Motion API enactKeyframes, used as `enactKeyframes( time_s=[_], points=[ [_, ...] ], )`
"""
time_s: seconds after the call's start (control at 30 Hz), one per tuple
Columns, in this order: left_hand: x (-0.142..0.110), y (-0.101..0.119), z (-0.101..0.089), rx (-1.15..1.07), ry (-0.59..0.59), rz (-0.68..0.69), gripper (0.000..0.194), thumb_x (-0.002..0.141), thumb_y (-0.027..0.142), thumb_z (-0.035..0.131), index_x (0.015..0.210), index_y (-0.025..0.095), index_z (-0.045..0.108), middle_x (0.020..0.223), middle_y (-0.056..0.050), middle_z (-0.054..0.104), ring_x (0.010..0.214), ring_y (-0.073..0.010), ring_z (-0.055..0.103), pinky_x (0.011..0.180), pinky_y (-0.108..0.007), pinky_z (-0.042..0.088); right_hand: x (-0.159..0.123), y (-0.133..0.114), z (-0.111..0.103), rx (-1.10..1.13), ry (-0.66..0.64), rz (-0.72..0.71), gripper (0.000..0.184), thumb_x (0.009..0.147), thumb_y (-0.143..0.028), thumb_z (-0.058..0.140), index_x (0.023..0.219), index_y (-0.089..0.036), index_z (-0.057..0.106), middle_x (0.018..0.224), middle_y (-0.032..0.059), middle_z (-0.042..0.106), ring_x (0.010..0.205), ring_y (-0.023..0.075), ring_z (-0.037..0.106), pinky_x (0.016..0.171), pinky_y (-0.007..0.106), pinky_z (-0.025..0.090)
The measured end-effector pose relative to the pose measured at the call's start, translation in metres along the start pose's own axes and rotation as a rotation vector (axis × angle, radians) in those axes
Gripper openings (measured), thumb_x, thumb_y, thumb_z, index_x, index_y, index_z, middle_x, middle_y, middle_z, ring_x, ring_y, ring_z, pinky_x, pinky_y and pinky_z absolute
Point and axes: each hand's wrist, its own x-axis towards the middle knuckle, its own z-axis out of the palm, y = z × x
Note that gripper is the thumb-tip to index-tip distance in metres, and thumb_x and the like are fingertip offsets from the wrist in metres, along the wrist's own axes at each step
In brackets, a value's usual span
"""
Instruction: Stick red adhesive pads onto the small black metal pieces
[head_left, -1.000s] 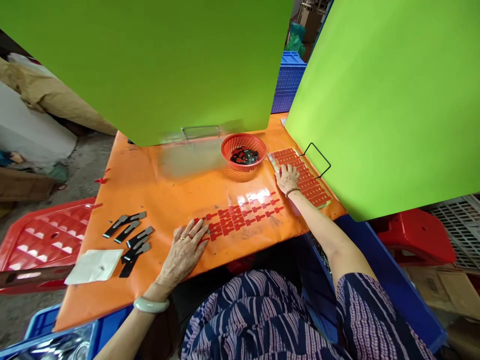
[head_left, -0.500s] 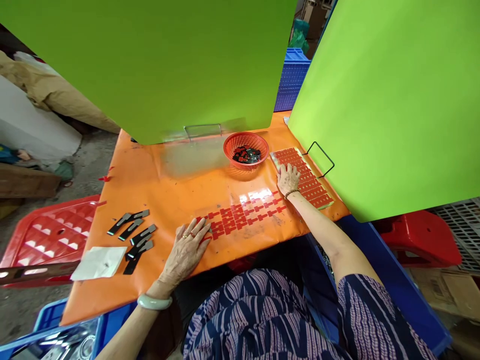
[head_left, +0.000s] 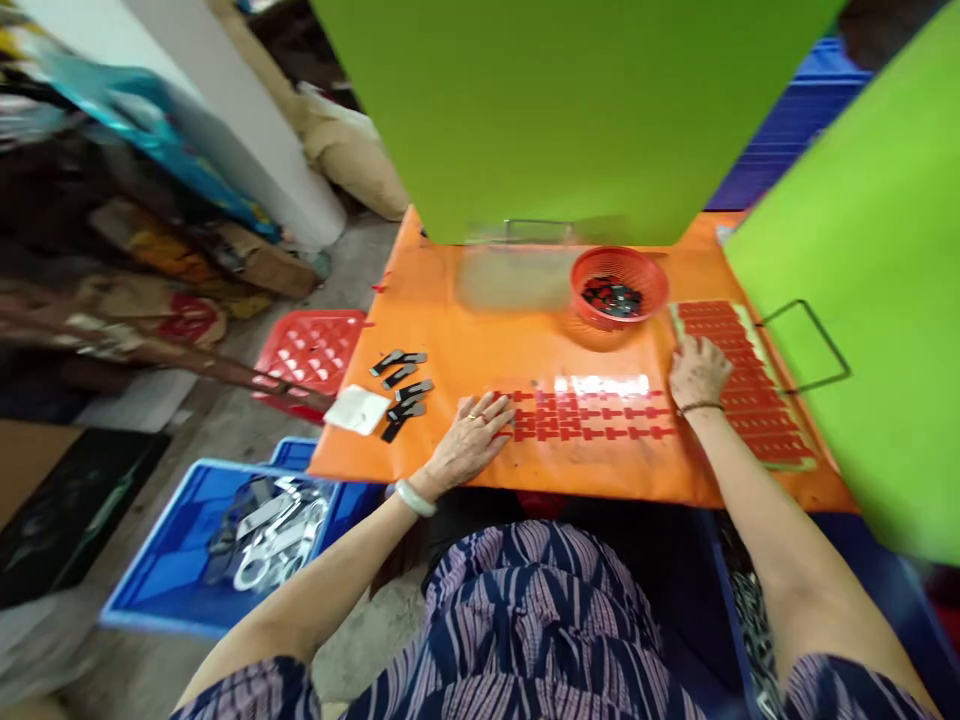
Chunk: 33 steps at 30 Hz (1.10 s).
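My left hand [head_left: 474,437] lies flat with fingers stretched out on the orange table, at the left end of rows of red T-shaped pieces [head_left: 568,418]. It wears a ring and a pale bangle. At the left edge of a sheet of red pieces [head_left: 746,375] is my right hand [head_left: 699,375], its fingers bent and drawn together. Whatever those fingertips pinch is hidden. Several black and grey flat parts [head_left: 407,392] lie left of my left hand, beside a white square pad [head_left: 358,409].
A red basket [head_left: 619,262] of small dark parts stands toward the back of the table [head_left: 510,340]. Green panels [head_left: 577,110] with wire handles rise behind and to the right. Blue crates [head_left: 169,545] of metal parts and a red stool [head_left: 309,335] are below the table edges.
The view has swung left, so the table and both hands appear farther right. Both hands keep about the same places on the table.
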Motion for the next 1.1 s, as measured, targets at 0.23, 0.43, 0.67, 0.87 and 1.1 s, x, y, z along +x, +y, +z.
enactKeyframes(
  time_s=[0.23,0.43,0.67,0.87,1.1],
  points=[
    [-0.002,-0.001,-0.006,-0.122,0.010,0.007,0.047,0.098,0.038,0.041,0.141,0.018,0.047,0.148,-0.013,0.047,0.144,-0.0288,0.032,0.117,-0.051,0.023,-0.063,-0.045,0.008,0.358,-0.027,-0.483,0.053,0.097,-0.046,0.033,0.133,-0.012,0.052,0.127,0.0203,0.059,0.118,0.0317,0.054,0.099,0.047,0.044],
    [-0.005,0.002,-0.011,-0.184,0.039,-0.035,0.051,0.096,0.044,0.045,0.141,0.020,0.046,0.149,-0.015,0.045,0.145,-0.0295,0.030,0.117,-0.052,0.024,-0.132,-0.071,0.015,0.318,-0.055,-0.640,0.055,0.096,-0.048,0.037,0.139,-0.017,0.048,0.141,0.0177,0.050,0.133,0.0343,0.042,0.105,0.054,0.039],
    [-0.017,-0.010,-0.010,-0.186,0.105,-0.117,0.050,0.096,0.046,0.045,0.137,0.017,0.049,0.146,-0.017,0.048,0.143,-0.0288,0.035,0.117,-0.049,0.029,-0.139,-0.071,0.022,0.316,0.024,-0.631,0.055,0.096,-0.049,0.038,0.139,-0.018,0.049,0.139,0.0176,0.053,0.132,0.0352,0.044,0.103,0.055,0.041],
    [-0.048,-0.036,-0.020,-0.037,0.148,-0.368,0.043,0.096,0.037,0.048,0.134,0.018,0.054,0.145,-0.016,0.050,0.143,-0.0319,0.034,0.117,-0.056,0.026,-0.139,-0.070,0.027,0.317,0.046,-0.621,0.055,0.095,-0.050,0.038,0.139,-0.020,0.049,0.138,0.0172,0.054,0.130,0.0370,0.047,0.100,0.057,0.043],
    [-0.062,-0.050,-0.015,0.073,0.105,-0.423,0.052,0.095,0.036,0.049,0.144,0.021,0.044,0.151,-0.013,0.044,0.145,-0.0304,0.030,0.118,-0.054,0.021,-0.139,-0.069,0.032,0.352,0.063,-0.621,0.055,0.094,-0.051,0.039,0.138,-0.021,0.051,0.137,0.0163,0.055,0.128,0.0360,0.048,0.099,0.055,0.043]
  ],
)
